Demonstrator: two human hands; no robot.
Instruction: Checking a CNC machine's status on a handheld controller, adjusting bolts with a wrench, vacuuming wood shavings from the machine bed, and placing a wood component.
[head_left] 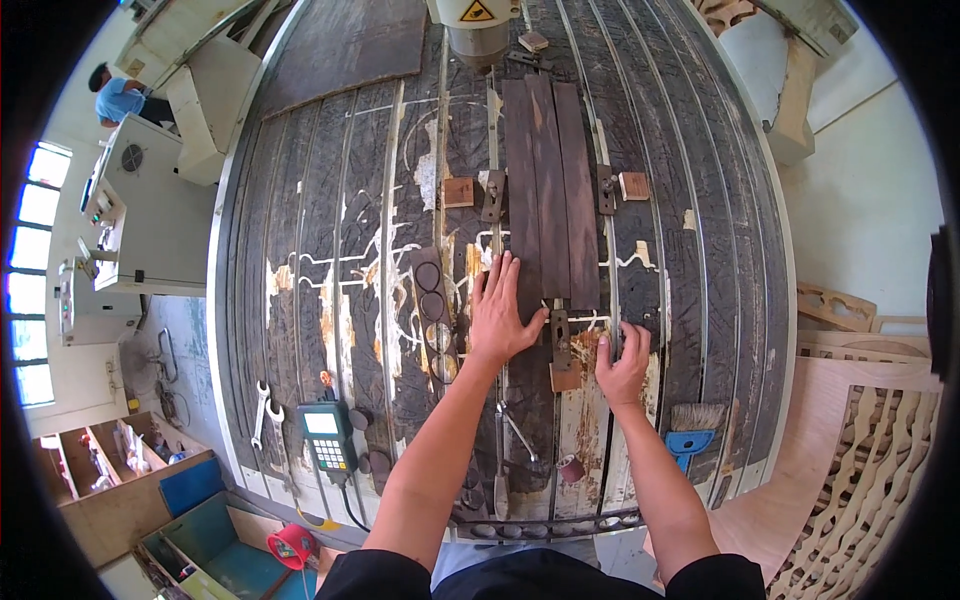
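Observation:
Three long dark wooden strips (548,190) lie side by side on the grooved machine bed (700,250). My left hand (503,318) is open at their near left edge, fingers stretched forward and thumb toward the near end. My right hand (624,372) rests on the bed beyond their near right corner, thumb and bent fingers apart, with nothing visible between them. Between my hands, a metal clamp plate (561,345) stands at the strips' near end, over a small wooden block (565,378). Another clamp plate (493,197) sits on their left, and one more (606,190) on their right.
Overhead hangs the machine's spindle (478,40). A handheld controller (326,437), wrenches (261,415) and a dark board with round holes (432,310) lie to the left. Nearer are a T-handled tool (502,450) and a blue brush (690,438). A person (122,98) sits far left.

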